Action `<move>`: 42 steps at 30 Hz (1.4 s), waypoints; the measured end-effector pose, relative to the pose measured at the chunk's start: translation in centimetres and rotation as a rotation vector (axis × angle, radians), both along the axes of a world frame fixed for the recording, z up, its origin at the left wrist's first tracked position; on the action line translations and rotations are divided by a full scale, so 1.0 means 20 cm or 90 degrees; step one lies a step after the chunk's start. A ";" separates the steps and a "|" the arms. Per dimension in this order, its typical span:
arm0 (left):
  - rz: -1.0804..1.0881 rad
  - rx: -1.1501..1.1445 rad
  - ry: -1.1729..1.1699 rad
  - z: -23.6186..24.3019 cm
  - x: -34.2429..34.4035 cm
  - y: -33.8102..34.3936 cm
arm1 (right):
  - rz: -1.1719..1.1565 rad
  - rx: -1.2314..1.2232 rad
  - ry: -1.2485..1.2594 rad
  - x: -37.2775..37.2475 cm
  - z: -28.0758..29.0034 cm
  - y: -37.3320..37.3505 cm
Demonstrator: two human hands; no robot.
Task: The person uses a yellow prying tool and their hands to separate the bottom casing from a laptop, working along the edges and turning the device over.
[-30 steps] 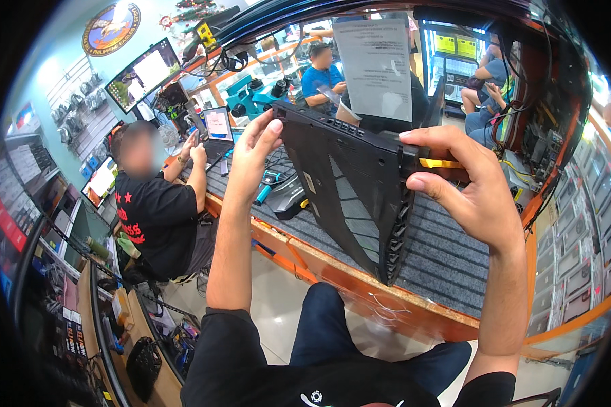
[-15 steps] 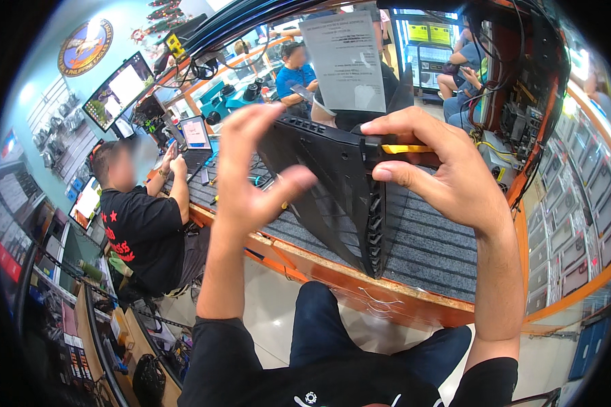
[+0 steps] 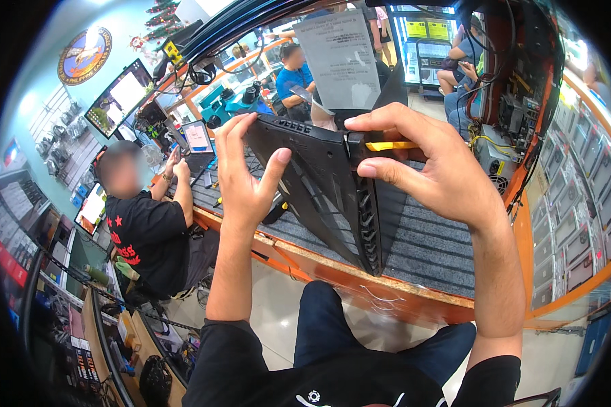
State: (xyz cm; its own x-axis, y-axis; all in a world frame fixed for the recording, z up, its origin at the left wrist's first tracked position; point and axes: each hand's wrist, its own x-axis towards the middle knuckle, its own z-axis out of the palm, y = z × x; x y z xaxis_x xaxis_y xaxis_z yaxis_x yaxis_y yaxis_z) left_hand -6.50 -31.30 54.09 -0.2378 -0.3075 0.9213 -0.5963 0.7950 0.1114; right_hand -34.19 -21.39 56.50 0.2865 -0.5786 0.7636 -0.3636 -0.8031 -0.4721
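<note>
A black laptop (image 3: 305, 183) stands on edge over the workbench, tilted, with its vented underside facing left and its lid partly open. My right hand (image 3: 431, 159) holds its upper corner by the hinge, thumb and forefinger on either side. Between those fingers shows a slim yellow strip (image 3: 390, 146), perhaps part of a tool; its far end is hidden by the hand. At the laptop's upper left corner is my left hand (image 3: 243, 180), fingers stretched up and thumb spread apart. Its fingertips are close to the corner; whether they touch is hard to tell.
The ridged grey mat (image 3: 431, 244) covers the bench under the laptop. At left, a seated person (image 3: 149, 224) works by another laptop (image 3: 195, 139). A printed sheet (image 3: 339, 61) hangs ahead. Cables and a power supply (image 3: 495, 156) are at right, beside glass shelves (image 3: 574, 210).
The laptop and my right hand have shifted slightly left. My left hand, blurred before, is now steady, with its thumb pointing up rather than across the laptop.
</note>
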 end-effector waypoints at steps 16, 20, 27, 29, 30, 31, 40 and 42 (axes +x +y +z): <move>-0.030 -0.088 -0.171 0.15 0.19 -0.10 | 0.011 0.045 -0.008 0.00 -0.01 0.00; -0.119 0.000 -0.130 0.14 0.11 -0.10 | 0.002 0.053 -0.008 0.00 -0.02 -0.01; -0.135 -0.079 -0.050 0.05 -0.07 -0.03 | -0.001 0.052 -0.004 -0.01 -0.03 -0.03; -0.140 -0.098 -0.050 0.04 -0.09 -0.03 | 0.006 0.047 -0.004 -0.01 -0.03 -0.03; -0.215 -0.070 -0.002 0.02 -0.10 -0.05 | 0.004 0.048 -0.004 -0.02 -0.03 -0.03; -0.285 -0.041 0.045 0.01 -0.11 -0.06 | 0.020 0.054 -0.008 -0.01 -0.02 -0.03; -0.303 -0.048 0.075 0.01 -0.16 -0.13 | 0.130 0.084 -0.050 -0.02 -0.04 -0.08; -0.301 -0.045 0.081 0.01 -0.16 -0.13 | 0.153 0.065 -0.067 -0.05 -0.04 -0.08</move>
